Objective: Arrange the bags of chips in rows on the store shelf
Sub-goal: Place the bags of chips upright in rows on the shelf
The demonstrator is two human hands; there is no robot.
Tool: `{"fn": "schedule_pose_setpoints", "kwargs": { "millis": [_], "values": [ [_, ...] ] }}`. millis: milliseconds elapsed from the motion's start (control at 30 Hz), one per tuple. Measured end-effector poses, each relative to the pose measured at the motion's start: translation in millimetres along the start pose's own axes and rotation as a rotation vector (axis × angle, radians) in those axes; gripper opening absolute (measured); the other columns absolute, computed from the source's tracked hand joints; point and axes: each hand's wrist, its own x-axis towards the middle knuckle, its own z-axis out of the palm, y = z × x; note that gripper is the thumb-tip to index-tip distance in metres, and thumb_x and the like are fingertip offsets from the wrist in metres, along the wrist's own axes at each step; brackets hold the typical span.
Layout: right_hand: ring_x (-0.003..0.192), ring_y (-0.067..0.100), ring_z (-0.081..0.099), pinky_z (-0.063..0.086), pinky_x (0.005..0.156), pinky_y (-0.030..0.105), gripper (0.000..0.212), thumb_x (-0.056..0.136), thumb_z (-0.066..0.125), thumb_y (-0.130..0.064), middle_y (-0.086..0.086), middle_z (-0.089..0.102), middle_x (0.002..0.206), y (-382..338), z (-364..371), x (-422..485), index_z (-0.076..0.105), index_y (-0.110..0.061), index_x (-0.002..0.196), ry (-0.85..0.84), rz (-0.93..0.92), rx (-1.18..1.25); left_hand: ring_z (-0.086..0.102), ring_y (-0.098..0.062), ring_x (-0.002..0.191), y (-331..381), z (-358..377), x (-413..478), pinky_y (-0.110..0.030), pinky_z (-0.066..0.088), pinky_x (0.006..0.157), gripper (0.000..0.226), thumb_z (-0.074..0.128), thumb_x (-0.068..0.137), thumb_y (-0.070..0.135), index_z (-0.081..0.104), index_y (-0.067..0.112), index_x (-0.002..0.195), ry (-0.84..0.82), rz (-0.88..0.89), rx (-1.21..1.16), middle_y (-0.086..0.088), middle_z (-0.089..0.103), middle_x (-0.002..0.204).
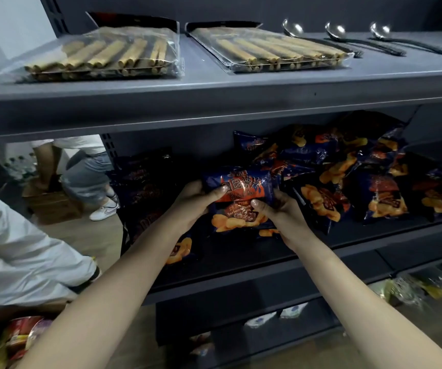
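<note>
A dark blue and orange bag of chips (241, 193) is held upright over the middle shelf (307, 249). My left hand (195, 198) grips its left side, thumb across the front. My right hand (275, 211) grips its right side, thumb on the front too. A loose heap of several matching chip bags (347, 171) lies to the right and behind it. A row of the same bags (145, 187) stands at the shelf's left end, with one bag (179, 251) lying near the front edge under my left forearm.
The upper shelf (214, 83) overhangs the chips and carries two clear packs of wooden sticks (102, 54) and three ladles (334, 35). Two people (22, 251) stand or crouch at the left. Packaged goods (414, 286) sit on lower shelves and snack packets (20, 336) at bottom left.
</note>
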Motion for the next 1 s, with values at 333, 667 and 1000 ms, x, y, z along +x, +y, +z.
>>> {"fn": "schedule_pose_setpoints", "kwargs": {
  "millis": [333,667,1000],
  "values": [
    [0.105,0.016,0.063,0.046,0.1,0.044,0.029,0.078,0.073,-0.026,0.002,0.069,0.107,9,-13,-1,0.065,-0.024,0.105,0.11,0.039,-0.054,0.058,-0.013,0.107,21,0,13,-0.03,0.051,0.089,0.049,0.065,0.084,0.022,0.042,0.028,0.127,0.01,0.043,0.037,0.002,0.059,0.114],
    [0.11,0.008,0.057,0.042,0.084,0.012,0.052,0.084,0.068,-0.03,-0.009,0.061,0.115,28,-1,-7,0.044,-0.022,0.13,-0.052,0.055,-0.37,0.058,-0.008,0.102,15,-27,24,-0.025,0.047,0.083,0.033,0.066,0.085,0.03,0.059,0.024,0.117,-0.063,0.281,1.048,0.008,0.063,0.113],
    [0.135,0.011,0.029,0.024,0.1,0.002,0.07,0.086,0.066,-0.022,0.005,0.027,0.151,53,19,-23,0.028,-0.024,0.145,0.06,-0.4,-0.796,0.056,-0.021,0.111,-15,-32,27,-0.041,0.001,0.115,0.03,0.047,0.095,0.037,0.059,0.025,0.12,0.015,0.444,1.656,0.0,0.069,0.108]
  ]
}}
